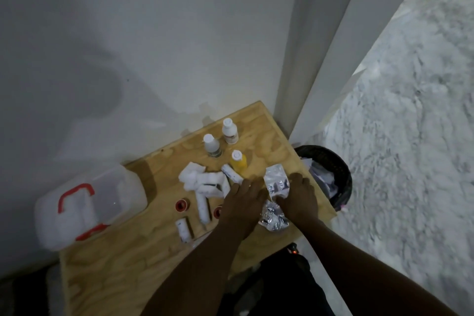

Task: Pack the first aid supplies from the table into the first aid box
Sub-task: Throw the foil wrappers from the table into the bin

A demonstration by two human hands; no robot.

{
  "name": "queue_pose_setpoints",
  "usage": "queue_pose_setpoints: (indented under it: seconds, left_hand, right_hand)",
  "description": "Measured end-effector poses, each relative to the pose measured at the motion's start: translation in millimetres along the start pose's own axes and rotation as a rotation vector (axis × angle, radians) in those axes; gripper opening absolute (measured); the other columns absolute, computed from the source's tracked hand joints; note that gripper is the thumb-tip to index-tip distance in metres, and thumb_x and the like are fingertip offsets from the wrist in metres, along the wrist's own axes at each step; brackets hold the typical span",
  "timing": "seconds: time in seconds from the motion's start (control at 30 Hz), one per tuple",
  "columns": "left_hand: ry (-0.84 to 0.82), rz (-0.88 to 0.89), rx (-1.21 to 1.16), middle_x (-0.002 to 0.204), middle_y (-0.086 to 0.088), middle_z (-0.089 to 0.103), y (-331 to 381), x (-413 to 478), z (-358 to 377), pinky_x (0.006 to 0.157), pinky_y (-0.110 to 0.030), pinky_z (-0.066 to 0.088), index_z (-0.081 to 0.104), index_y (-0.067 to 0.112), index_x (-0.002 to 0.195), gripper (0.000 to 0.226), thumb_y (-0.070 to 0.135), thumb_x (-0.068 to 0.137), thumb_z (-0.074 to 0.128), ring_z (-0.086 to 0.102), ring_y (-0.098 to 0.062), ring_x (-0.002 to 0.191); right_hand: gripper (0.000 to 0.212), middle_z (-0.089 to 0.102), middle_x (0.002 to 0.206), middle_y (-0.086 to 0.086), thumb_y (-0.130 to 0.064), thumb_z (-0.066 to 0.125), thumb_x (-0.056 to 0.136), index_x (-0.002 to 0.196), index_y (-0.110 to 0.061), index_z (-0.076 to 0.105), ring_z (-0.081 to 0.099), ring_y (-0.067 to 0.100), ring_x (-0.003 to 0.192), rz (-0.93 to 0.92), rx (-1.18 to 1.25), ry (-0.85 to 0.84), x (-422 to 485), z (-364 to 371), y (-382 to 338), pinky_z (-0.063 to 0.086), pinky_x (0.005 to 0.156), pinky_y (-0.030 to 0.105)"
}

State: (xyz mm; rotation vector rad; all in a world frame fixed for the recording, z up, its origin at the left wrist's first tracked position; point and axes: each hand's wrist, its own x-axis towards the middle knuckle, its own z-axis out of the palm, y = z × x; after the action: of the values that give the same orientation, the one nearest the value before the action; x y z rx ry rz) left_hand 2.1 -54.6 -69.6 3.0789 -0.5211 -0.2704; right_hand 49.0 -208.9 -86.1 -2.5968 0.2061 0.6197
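Head view: the plywood table (123, 259) is the largest thing, its grain swirled and pale, set against a white wall (154, 33) on its far side and running close to a wall corner at the far right. Its right edge drops off beside a black mesh waste bin (341, 169) on speckled grey floor (410, 136). The near left part of the tabletop is bare wood; the supplies crowd the far middle.

The first aid box (84, 202), translucent white plastic with rounded corners, a red handle and a red latch, sits at the left edge of the table, its lid on, well apart from both hands.

The left hand (243, 202) lies palm down with fingers spread flat, on the wood just beside the foil packs; whether it holds anything cannot be told. The right hand (300, 195) rests palm down over crinkled silver blister packs (275, 182), fingers loosely curled on them, not visibly closed around any.

A heap of white gauze packets (202, 179) lies left of the hands. Long white bandage rolls lie near it, one (202, 209) pointing toward the near edge, a shorter one (183, 229) closer still. Three bottles stand upright toward the far edge: two white-capped (229, 131) (211, 145), one yellow (238, 160). Two small red-rimmed tape spools (180, 204) (218, 211) flank the long roll.
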Motion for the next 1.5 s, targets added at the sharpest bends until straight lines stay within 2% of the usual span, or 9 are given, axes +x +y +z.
queue_pose_setpoints:
  seconds: [0.17, 0.27, 0.4, 0.5, 0.6, 0.73, 1.1, 1.23, 1.5]
  left_hand:
    - [-0.034, 0.019, -0.005, 0.116, -0.012, 0.059, -6, 12, -11, 0.070, -0.042, 0.046, 0.064, 0.015, 0.109, 0.043, 0.027, 0.069, 0.074, 0.057, -0.033, 0.089]
    - [-0.078, 0.051, 0.034, 0.107, -0.008, 0.058, -8, 19, -20, 0.075, -0.042, 0.042, 0.066, 0.022, 0.106, 0.035, 0.035, 0.073, 0.070, 0.053, -0.032, 0.095]
    - [-0.106, 0.065, -0.085, 0.108, 0.000, 0.064, -4, 43, -47, 0.088, -0.042, 0.033, 0.065, 0.026, 0.104, 0.025, 0.044, 0.090, 0.055, 0.054, -0.027, 0.106]
    - [-0.072, 0.018, -0.310, 0.096, 0.004, 0.072, 5, 76, -72, 0.085, -0.038, 0.040, 0.066, 0.026, 0.096, 0.023, 0.046, 0.091, 0.056, 0.064, -0.021, 0.094]
    - [-0.078, -0.132, -0.508, 0.092, 0.001, 0.073, 20, 119, -85, 0.071, -0.035, 0.049, 0.069, 0.025, 0.099, 0.022, 0.043, 0.090, 0.060, 0.067, -0.022, 0.085]
    - [-0.080, -0.241, -0.578, 0.095, 0.001, 0.071, 55, 182, -84, 0.067, -0.033, 0.049, 0.066, 0.027, 0.099, 0.016, 0.039, 0.089, 0.064, 0.066, -0.023, 0.088]
    - [-0.407, -0.204, -0.184, 0.112, -0.008, 0.068, 102, 305, 53, 0.071, -0.035, 0.047, 0.064, 0.016, 0.116, 0.028, 0.027, 0.090, 0.063, 0.065, -0.030, 0.099]
    - [-0.496, -0.156, -0.135, 0.113, -0.008, 0.065, 108, 326, 101, 0.076, -0.038, 0.050, 0.063, 0.014, 0.109, 0.022, 0.022, 0.089, 0.062, 0.065, -0.032, 0.099]
    - [-0.603, -0.114, -0.183, 0.111, -0.006, 0.062, 121, 329, 140, 0.077, -0.039, 0.052, 0.055, 0.016, 0.096, 0.019, 0.029, 0.087, 0.065, 0.061, -0.029, 0.096]
  right_hand:
    - [0.042, 0.055, 0.118, 0.012, -0.029, 0.071, 0.079, 0.115, -0.012, 0.057, 0.058, 0.032, 0.108, 0.034, 0.102, -0.006, 7, -5, 7, 0.051, 0.083, 0.039]
    - [0.011, 0.063, 0.085, 0.007, -0.024, 0.062, 0.085, 0.079, -0.015, 0.059, 0.062, 0.028, 0.084, -0.058, 0.154, 0.015, 12, -18, 16, 0.039, 0.062, 0.029]
    - [0.036, 0.048, 0.055, -0.002, -0.013, 0.061, 0.088, 0.057, -0.021, 0.044, 0.048, 0.017, 0.056, -0.056, 0.290, 0.061, 22, -70, 29, 0.034, 0.054, 0.029]
    - [0.018, 0.066, 0.072, 0.014, -0.015, 0.063, 0.089, 0.080, 0.000, 0.066, 0.059, 0.026, 0.066, 0.038, 0.406, 0.188, 42, -117, 48, 0.043, 0.060, 0.036]
    - [0.017, 0.070, 0.086, 0.010, -0.020, 0.064, 0.090, 0.096, -0.006, 0.071, 0.064, 0.028, 0.080, 0.126, 0.518, 0.298, 64, -151, 74, 0.052, 0.069, 0.039]
    - [0.010, 0.068, 0.082, 0.007, -0.020, 0.067, 0.084, 0.091, -0.013, 0.070, 0.065, 0.026, 0.081, 0.236, 0.623, 0.349, 93, -156, 115, 0.050, 0.070, 0.035]
    - [0.012, 0.066, 0.078, 0.010, -0.017, 0.066, 0.082, 0.086, -0.006, 0.066, 0.059, 0.026, 0.076, 0.441, 0.546, 0.151, 196, -6, 232, 0.048, 0.069, 0.034]
    - [0.013, 0.066, 0.072, 0.013, -0.015, 0.066, 0.080, 0.078, -0.002, 0.065, 0.060, 0.025, 0.070, 0.489, 0.569, 0.111, 219, 50, 255, 0.041, 0.062, 0.028]
    - [0.015, 0.070, 0.079, 0.007, -0.018, 0.060, 0.084, 0.083, -0.010, 0.073, 0.064, 0.023, 0.078, 0.468, 0.602, 0.012, 216, 73, 270, 0.052, 0.075, 0.034]
